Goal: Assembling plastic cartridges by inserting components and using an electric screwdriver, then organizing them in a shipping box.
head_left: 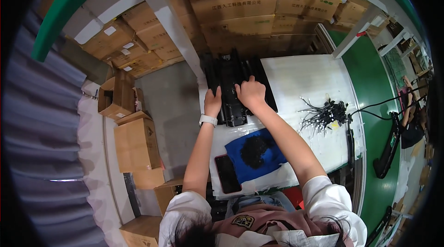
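Observation:
Several long black plastic parts (230,90) lie side by side at the far left of the white-covered table. My left hand (213,102), a pale watch on its wrist, grips the left side of the middle part. Curled over the right side of that part is my right hand (252,93), its thumb toward the middle. Both sets of fingertips are partly hidden. Nearer to me, a blue cloth (235,156) carries a heap of small black pieces (254,151). A dark phone with a red edge (228,174) rests beside the cloth.
A tangle of black cables with pale ends (326,115) lies on the table's right. Beyond it runs a green conveyor (370,108) bearing a long black part (389,147). Cardboard boxes (238,6) are stacked behind; more boxes (135,145) stand left. Another person (409,112) is at far right.

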The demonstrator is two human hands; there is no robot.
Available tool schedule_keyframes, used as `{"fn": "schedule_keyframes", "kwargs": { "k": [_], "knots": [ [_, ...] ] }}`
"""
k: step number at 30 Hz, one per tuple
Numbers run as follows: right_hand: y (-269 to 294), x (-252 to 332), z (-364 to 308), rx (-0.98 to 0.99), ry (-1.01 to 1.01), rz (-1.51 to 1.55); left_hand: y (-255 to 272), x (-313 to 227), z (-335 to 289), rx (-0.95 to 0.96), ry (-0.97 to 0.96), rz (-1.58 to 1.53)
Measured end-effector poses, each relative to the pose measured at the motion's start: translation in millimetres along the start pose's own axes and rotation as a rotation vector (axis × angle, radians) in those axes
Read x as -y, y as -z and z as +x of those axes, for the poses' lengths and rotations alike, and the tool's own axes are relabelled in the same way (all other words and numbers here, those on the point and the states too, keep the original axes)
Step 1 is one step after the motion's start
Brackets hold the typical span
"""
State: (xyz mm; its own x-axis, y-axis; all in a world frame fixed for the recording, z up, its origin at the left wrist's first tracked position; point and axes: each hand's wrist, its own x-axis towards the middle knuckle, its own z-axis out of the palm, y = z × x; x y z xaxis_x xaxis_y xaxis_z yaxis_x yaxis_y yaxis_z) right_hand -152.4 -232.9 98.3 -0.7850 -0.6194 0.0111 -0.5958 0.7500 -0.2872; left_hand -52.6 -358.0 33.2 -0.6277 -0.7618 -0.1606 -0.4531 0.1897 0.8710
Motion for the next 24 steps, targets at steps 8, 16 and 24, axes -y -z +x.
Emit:
{"fn": "schedule_keyframes", "kwargs": {
  "k": [8,16,24],
  "knots": [
    [5,-3,-35,-0.36,0.163,0.098,1,19,-3,-0.168,-0.123,-0.035],
    [42,-46,-183,-0.128,0.17,0.581,27,19,-11,-0.329,-0.213,-0.068],
    [1,-131,-400,-0.354,-0.431,0.595,-66,-125,-160,-0.259,-0.761,-0.227]
  ]
}}
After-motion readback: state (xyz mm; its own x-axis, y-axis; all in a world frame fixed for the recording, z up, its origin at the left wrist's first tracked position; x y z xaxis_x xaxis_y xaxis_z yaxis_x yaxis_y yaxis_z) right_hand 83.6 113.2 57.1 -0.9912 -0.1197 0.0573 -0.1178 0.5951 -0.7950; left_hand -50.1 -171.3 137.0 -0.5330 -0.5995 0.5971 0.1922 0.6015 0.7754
